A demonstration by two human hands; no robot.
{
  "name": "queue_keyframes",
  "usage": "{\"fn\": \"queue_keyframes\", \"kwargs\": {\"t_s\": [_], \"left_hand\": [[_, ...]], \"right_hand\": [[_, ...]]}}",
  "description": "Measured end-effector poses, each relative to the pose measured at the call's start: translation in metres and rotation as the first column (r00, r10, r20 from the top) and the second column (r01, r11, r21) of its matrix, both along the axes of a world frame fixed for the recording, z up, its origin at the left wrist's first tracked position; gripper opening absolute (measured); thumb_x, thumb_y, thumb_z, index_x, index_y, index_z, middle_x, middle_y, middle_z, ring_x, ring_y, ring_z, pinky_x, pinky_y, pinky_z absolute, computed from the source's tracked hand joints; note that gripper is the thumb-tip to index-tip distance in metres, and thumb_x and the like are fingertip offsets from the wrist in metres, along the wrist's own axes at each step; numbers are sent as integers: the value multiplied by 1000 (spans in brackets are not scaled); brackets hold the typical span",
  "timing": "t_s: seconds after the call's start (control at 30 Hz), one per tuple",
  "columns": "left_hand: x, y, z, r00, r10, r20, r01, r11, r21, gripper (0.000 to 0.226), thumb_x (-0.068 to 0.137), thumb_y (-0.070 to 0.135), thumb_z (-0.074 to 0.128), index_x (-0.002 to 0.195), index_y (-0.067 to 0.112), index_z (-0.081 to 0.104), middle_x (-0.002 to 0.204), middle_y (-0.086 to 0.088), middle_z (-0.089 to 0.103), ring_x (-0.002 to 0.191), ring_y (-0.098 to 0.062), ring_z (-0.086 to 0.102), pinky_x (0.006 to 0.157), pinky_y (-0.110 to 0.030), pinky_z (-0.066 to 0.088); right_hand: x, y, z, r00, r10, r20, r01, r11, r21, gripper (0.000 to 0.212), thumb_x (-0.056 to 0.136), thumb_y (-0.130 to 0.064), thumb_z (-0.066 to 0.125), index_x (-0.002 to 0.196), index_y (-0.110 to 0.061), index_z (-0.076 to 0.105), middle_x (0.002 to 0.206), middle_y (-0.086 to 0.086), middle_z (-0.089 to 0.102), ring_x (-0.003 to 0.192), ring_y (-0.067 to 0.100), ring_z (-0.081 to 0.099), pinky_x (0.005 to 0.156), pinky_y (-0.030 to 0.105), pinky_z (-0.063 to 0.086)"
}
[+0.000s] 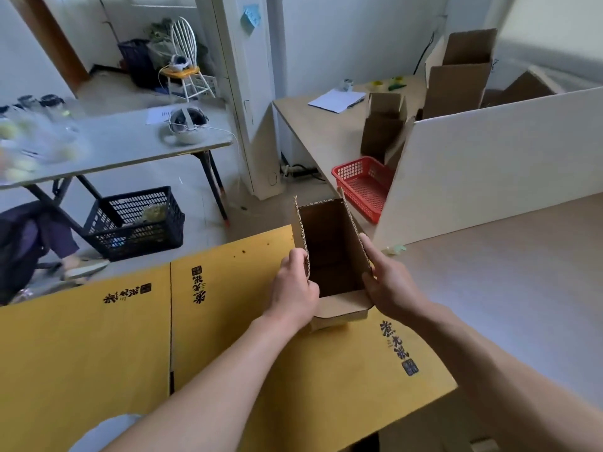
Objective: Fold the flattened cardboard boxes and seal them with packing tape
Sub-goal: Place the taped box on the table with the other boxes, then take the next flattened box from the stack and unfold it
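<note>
A small brown cardboard box (pixel 329 252) stands opened up on a large yellow flattened carton (pixel 228 337), its open end facing me and the inside dark. My left hand (pixel 295 288) grips the box's left wall, fingers curled over its corrugated edge. On the other side my right hand (pixel 390 282) holds the right wall, forefinger stretched along the edge. A near flap (pixel 344 306) is folded outward below the opening. Rolls of packing tape (pixel 378 84) lie far off on the back table.
A white board (pixel 489 171) stands upright at the right. Behind it are a red basket (pixel 363 187) and several opened cardboard boxes (pixel 456 76). A grey folding table (pixel 124 141) and a black crate (pixel 137 220) are at the left. A seated person's leg (pixel 62 243) is at the far left.
</note>
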State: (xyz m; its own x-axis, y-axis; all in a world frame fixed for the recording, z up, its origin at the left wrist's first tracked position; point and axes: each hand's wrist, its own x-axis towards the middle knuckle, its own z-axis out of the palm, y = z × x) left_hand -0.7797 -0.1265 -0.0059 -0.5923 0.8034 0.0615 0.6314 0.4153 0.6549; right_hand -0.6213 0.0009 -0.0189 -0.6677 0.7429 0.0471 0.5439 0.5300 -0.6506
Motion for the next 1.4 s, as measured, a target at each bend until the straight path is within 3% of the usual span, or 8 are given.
{"fn": "queue_keyframes", "kwargs": {"t_s": [0.2, 0.47, 0.67, 0.9, 1.0, 1.13, 1.27, 1.4], "left_hand": [[-22, 66, -12, 996, 79, 48, -77, 996, -33, 43, 90, 6, 53, 122, 27, 35, 119, -2, 52, 92, -22, 51, 65, -23, 39], [-41, 122, -20, 989, 142, 33, -139, 986, -89, 45, 87, 4, 54, 122, 25, 36, 121, -7, 53, 90, -25, 51, 70, -30, 41], [-42, 138, -21, 991, 129, 24, -126, 988, -95, 45, 88, 5, 55, 123, 25, 35, 122, -9, 53, 95, -30, 54, 76, -35, 49], [-41, 132, -19, 993, 119, -23, -121, 980, -155, 56, 90, 18, 61, 132, 30, 27, 134, -6, 50, 92, -17, 44, 63, -19, 36], [-35, 122, -14, 995, 74, -71, -84, 986, -142, 64, 91, 27, 62, 142, 27, 24, 149, -2, 39, 110, -23, 52, 78, -26, 45], [-28, 105, -3, 972, 10, -236, -47, 987, -154, 65, 90, 36, 57, 146, 24, 28, 158, -1, 25, 142, -28, 30, 104, -47, 40], [-12, 84, 9, 920, -111, -376, 52, 985, -162, 62, 89, 41, 54, 145, 22, 36, 157, -2, 29, 146, -28, 22, 111, -51, 33], [20, 67, 20, 864, -241, -441, 210, 970, -120, 58, 89, 44, 54, 141, 20, 45, 151, -3, 41, 142, -27, 32, 110, -49, 36]], "right_hand": [[-35, 75, -8, 998, 57, -33, -58, 998, -28, 80, 98, -5, 48, 149, -55, 14, 149, -1, 49, 126, 21, 56, 98, 31, 49], [-69, 135, -23, 998, 28, 61, -25, 998, -60, 76, 98, -6, 46, 152, -50, 15, 145, 1, 51, 104, 16, 58, 63, 9, 40], [-72, 139, -18, 998, 2, 68, -3, 1000, 10, 71, 97, -2, 41, 157, -34, 19, 147, 12, 48, 126, 33, 52, 97, 35, 47], [-66, 129, -10, 996, -14, 90, 12, 1000, 20, 68, 98, -8, 44, 155, -33, 17, 147, 12, 46, 124, 33, 53, 97, 42, 53], [-60, 119, -3, 993, -37, 115, 33, 999, 41, 66, 98, -15, 46, 155, -28, 16, 145, 15, 49, 122, 32, 56, 97, 43, 53], [-44, 94, 8, 991, -95, 96, 86, 991, 99, 59, 102, -24, 47, 155, -24, 21, 144, 15, 53, 123, 34, 57, 99, 44, 50], [-18, 59, 27, 989, -144, 33, 137, 978, 160, 47, 100, -22, 50, 146, -21, 38, 140, 13, 57, 117, 36, 60, 94, 41, 52], [22, 24, 38, 961, -264, 85, 243, 948, 205, 51, 100, -25, 51, 149, -12, 42, 151, 10, 48, 136, 30, 47, 112, 39, 38]]}}
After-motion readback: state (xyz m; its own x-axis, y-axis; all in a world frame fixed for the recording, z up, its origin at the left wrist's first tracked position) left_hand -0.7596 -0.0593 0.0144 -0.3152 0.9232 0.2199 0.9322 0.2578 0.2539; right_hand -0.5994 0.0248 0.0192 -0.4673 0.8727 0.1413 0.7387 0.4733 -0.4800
